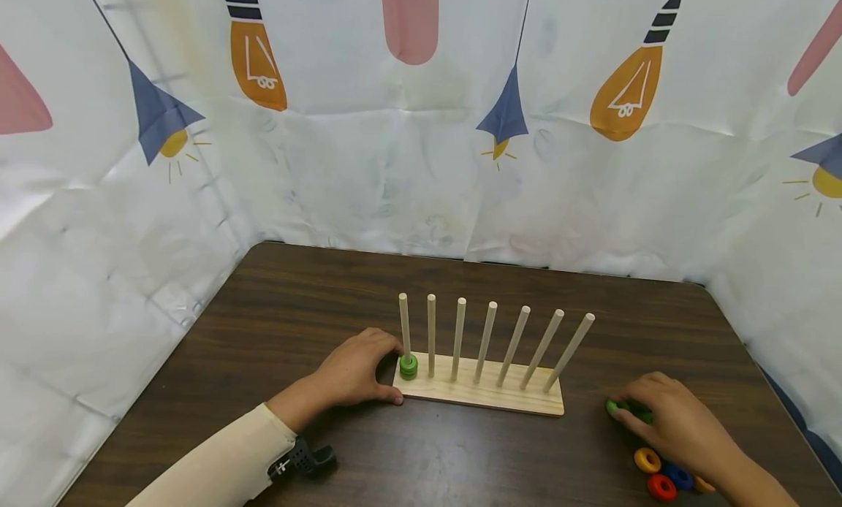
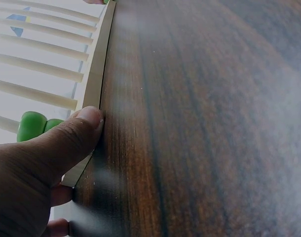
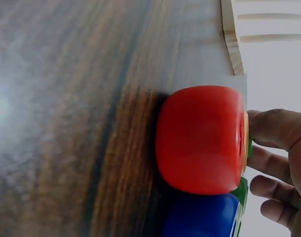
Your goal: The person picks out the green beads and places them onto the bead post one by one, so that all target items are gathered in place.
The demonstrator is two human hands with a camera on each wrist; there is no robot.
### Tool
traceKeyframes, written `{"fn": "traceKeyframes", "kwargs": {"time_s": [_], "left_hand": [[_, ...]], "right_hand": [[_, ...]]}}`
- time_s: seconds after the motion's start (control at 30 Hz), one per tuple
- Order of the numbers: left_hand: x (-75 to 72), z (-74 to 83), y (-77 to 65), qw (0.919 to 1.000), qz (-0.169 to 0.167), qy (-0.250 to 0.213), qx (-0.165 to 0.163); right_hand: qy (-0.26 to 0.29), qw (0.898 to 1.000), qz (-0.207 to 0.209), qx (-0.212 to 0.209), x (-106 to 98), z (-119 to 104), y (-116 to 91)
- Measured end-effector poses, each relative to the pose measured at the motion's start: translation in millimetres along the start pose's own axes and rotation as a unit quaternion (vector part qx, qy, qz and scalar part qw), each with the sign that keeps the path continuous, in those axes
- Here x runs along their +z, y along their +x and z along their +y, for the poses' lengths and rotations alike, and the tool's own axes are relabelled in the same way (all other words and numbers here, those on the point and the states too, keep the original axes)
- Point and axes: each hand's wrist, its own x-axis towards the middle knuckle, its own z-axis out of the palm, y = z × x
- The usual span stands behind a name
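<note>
A pale wooden peg board with a row of several upright pegs stands on the table. Green rings are stacked at the foot of its leftmost peg. My left hand grips that end of the board, the thumb along the front edge and the fingers round behind. Well to the right of the board, my right hand pinches a green ring between thumb and fingers, low over the table. More green shows under its palm, partly hidden by the hand.
Close below the right hand lie a yellow ring, a red ring, a blue ring and an orange ring, partly covered by the wrist. The dark wooden table ends at a patterned white cloth behind.
</note>
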Motion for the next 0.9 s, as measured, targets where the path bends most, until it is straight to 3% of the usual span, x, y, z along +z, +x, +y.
{"fn": "traceKeyframes", "kwargs": {"time_s": [0.2, 0.4, 0.5, 0.9], "left_hand": [[-0.5, 0.8, 0.2, 1.0, 0.003, -0.004, 0.0], [-1.2, 1.4, -0.3, 1.0, 0.004, -0.003, 0.001], [-1.4, 1.3, 0.1, 1.0, 0.002, -0.001, -0.002], [-1.8, 2.9, -0.5, 1.0, -0.001, 0.0, -0.005]], "right_hand": [[-0.005, 1.0, -0.021, 0.007, 0.3, -2.3, 5.1], [0.008, 0.995, -0.083, 0.054, -2.7, -2.6, 7.1], [0.011, 0.993, -0.094, 0.073, -5.2, -2.2, 6.8], [0.014, 0.999, -0.01, 0.046, -27.2, -3.6, 19.0]]}}
